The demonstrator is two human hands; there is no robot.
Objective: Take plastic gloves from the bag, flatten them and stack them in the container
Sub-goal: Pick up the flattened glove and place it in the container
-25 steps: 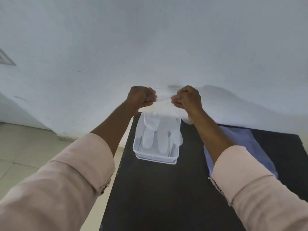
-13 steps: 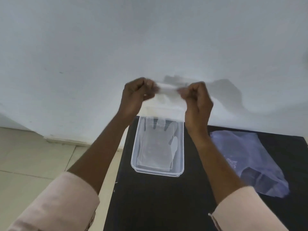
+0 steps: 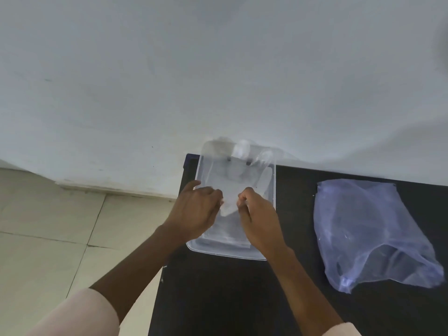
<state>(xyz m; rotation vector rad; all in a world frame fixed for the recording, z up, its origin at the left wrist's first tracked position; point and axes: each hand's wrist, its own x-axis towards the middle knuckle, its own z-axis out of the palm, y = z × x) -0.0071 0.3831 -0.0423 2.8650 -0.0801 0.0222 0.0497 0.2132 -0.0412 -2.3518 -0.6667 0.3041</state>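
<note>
both hands are over the clear container (image 3: pixel 273 190), which sits at the far left corner of the black table (image 3: pixel 230 299) against the wall (image 3: pixel 218 69). the left hand (image 3: pixel 194 209) and right hand (image 3: pixel 257 219) each pinch the cuff of a thin clear glove (image 3: pixel 242 180), fingertips pressed together on the plastic. the glove lies along the container, its fingers reaching over the far rim, blurred. the bluish bag (image 3: pixel 363 229) lies flat near the table's right edge, well apart from the container.
</note>
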